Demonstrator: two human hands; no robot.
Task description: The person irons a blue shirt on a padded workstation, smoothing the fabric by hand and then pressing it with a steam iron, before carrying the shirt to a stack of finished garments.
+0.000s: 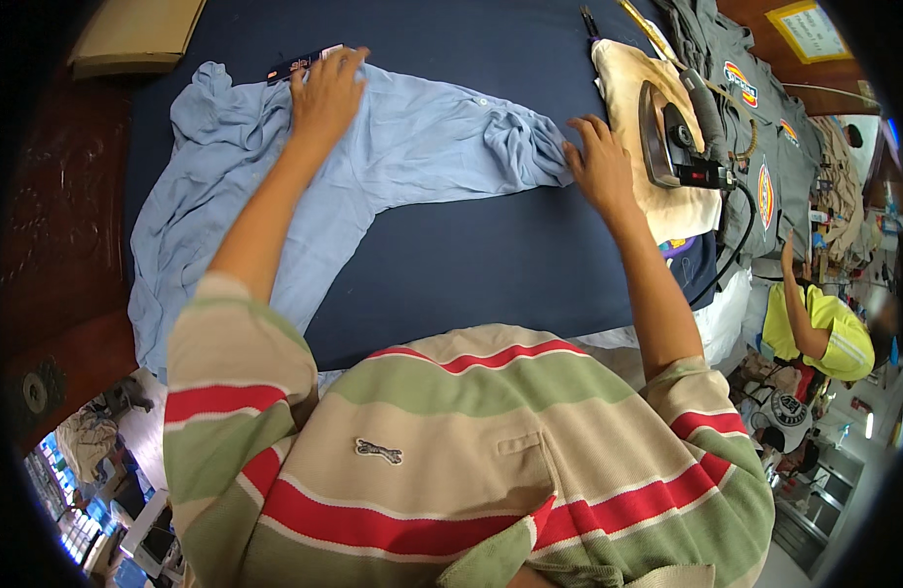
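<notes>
A light blue shirt [275, 167] lies spread on a dark blue covered table, its body rumpled at the left and one sleeve [432, 137] stretched to the right. My left hand [329, 93] rests on the shirt near its upper edge, fingers extended and holding nothing. Under and beside those fingers shows a small dark tag [287, 69], partly covered. At the sleeve's bunched end, my right hand [601, 162] has its fingers apart, thumb and fingertips beside the cuff. Whether they touch the cloth I cannot tell.
An iron [672, 137] with a black cord sits on a scorched cream cloth [623, 83] just right of my right hand. Dark grey garments with patches [765, 186] hang beyond it. A cardboard box [138, 34] is at the far left. At the right, another person in yellow [824, 333] works.
</notes>
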